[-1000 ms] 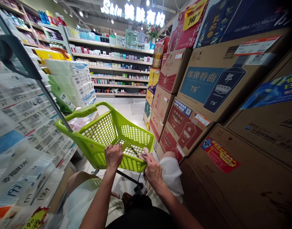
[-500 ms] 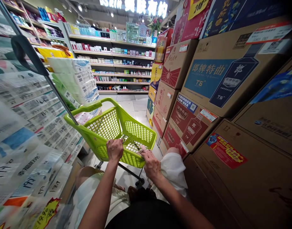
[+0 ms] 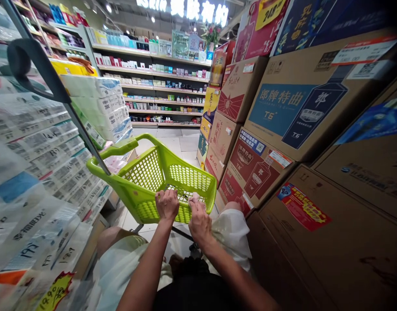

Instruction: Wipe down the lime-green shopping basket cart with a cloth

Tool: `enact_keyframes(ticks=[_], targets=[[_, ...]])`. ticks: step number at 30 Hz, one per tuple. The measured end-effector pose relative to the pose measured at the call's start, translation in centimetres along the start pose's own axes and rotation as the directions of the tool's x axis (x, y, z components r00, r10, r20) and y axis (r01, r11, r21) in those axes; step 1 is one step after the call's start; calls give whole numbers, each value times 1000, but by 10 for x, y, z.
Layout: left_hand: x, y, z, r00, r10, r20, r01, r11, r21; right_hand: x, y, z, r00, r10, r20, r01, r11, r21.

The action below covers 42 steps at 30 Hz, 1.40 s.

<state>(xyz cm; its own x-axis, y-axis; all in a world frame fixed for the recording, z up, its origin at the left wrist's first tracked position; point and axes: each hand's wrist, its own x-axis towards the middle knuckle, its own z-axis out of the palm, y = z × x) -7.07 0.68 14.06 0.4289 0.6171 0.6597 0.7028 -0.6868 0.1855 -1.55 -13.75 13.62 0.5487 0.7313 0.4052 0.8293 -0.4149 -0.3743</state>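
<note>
A lime-green shopping cart point(image 3: 143, 211) with a perforated basket stands right in front of my knees. My left hand point(image 3: 167, 204) is closed over the near rim of the basket, fingers curled to its inner side. Close to its right, my right hand point(image 3: 200, 222) is closed on a crumpled pale pink cloth point(image 3: 195, 198) at the same rim, towards the right corner. The fingertips and part of the cloth are hidden behind the hand. A grey pole with a dark looped handle point(image 3: 39, 71) rises from the cart's left side.
Stacked liquor cartons point(image 3: 279, 103) form a wall close on my right. Plastic-wrapped tissue packs point(image 3: 55, 151) are piled on the left, with more toilet-paper packs point(image 3: 94, 103) beyond. Shelves of cosmetics point(image 3: 153, 71) stand across the tiled floor point(image 3: 182, 140).
My left hand has shifted right along the rim, and my right hand has moved slightly left, so they are closer together. The cart has turned or shifted slightly right.
</note>
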Motion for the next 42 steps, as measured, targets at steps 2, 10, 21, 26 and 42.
enact_keyframes(ticks=[2, 10, 21, 26, 42], targets=[[-1, 0, -1, 999, 43, 3, -43, 999, -17, 15, -19, 6, 999, -35, 16, 35, 999, 3], [-3, -5, -4, 997, 82, 14, -82, 996, -46, 6, 1, -23, 995, 9, 104, -4, 998, -55], [-6, 2, -11, 991, 55, 120, -47, 997, -69, 11, -22, -11, 984, -131, 119, 138, 989, -49], [-6, -13, -15, 990, 74, 122, -74, 997, -5, -9, 5, -19, 972, -199, 124, 205, 978, -33], [1, -13, -18, 978, -87, 188, 119, 978, -169, 14, 78, -5, 966, -237, 103, 235, 971, 35]])
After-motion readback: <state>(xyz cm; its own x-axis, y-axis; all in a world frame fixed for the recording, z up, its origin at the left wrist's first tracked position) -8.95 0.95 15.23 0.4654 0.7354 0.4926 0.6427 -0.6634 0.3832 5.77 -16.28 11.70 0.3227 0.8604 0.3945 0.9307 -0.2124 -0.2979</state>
